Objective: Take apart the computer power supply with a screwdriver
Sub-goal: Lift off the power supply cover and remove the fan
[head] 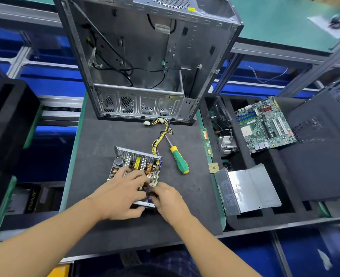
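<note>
The opened power supply (137, 162) lies on the black mat (109, 136), its circuit board with capacitors and coils exposed. A yellow and black cable bundle (161, 134) runs from it toward the case. My left hand (121, 194) lies over the board's near half, fingers curled on it. My right hand (169, 200) pinches something small and dark at the unit's near right corner, by the metal edge; what it is I cannot tell. The green and yellow screwdriver (180, 158) lies on the mat right of the unit, untouched.
An empty computer case (145, 56) stands at the back of the mat. To the right, a black foam tray (315, 166) holds a motherboard (265, 124), a heatsink (227, 146), a CPU chip (213, 167) and the supply's metal cover (247, 192). Memory sticks (207, 142) lie along the mat's right edge.
</note>
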A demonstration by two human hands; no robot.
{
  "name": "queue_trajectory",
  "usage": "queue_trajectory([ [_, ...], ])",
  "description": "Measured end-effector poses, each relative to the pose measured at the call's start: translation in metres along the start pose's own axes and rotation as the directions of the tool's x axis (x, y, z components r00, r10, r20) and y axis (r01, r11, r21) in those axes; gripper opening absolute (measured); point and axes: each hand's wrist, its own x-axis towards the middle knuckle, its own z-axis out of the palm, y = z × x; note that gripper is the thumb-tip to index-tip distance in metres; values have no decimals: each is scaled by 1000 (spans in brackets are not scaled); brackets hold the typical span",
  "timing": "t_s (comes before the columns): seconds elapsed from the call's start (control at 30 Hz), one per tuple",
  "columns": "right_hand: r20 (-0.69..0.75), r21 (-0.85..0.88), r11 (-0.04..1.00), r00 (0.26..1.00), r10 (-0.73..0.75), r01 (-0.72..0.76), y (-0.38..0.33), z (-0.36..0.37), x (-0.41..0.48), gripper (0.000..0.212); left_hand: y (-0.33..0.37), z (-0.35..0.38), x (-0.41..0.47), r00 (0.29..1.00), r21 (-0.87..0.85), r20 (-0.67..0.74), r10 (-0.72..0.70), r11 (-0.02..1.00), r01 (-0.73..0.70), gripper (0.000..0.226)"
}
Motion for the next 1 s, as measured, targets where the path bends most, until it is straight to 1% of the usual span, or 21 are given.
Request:
queue_trajectory([
  [0.13, -17, 38, 997, 997, 69, -68, -2, 2, -1, 15, 1, 1, -1, 998, -44, -56, -5, 999, 2, 27],
  [0.2, 1, -7, 997, 998, 71, -71, -3, 3, 0, 14, 1, 2, 0, 995, -49, -87, -43, 998, 39, 32],
  [0.3, 46, -101, 994, 998, 34, -29, -6, 3, 0, 10, 2, 3, 3, 987, -48, -106, -123, 992, 119, 45],
  [0.37, 69, -141, 990, 998, 8, 2, -7, 4, -1, 11, 3, 4, 4, 981, -54, -102, -165, 986, 160, 51],
  [0.43, 81, -172, 985, 997, 19, -5, -8, 5, -2, 13, 3, 5, 5, 979, -51, -92, -182, 983, 178, 56],
  [0.53, 91, -200, 979, 995, 40, -21, -10, 7, -3, 15, 3, 6, 5, 978, -48, -89, -187, 982, 184, 62],
  [0.7, 140, -241, 970, 990, 24, 11, -11, 2, 1, 25, 5, 5, 4, 979, -31, -89, -186, 983, 184, 67],
  [0.83, 102, -206, 977, 992, 71, -49, -12, 1, 3, 20, 4, 4, 5, 980, 6, -54, -194, 981, 194, 76],
  [0.9, 123, -208, 978, 991, 48, -22, -11, 0, 2, 17, 2, 4, 6, 981, 19, -49, -187, 982, 188, 75],
  [1.0, 202, -234, 968, 979, -37, 85, -10, -4, 0, 18, 2, 8, 6, 984, 54, -59, -165, 984, 168, 72],
])
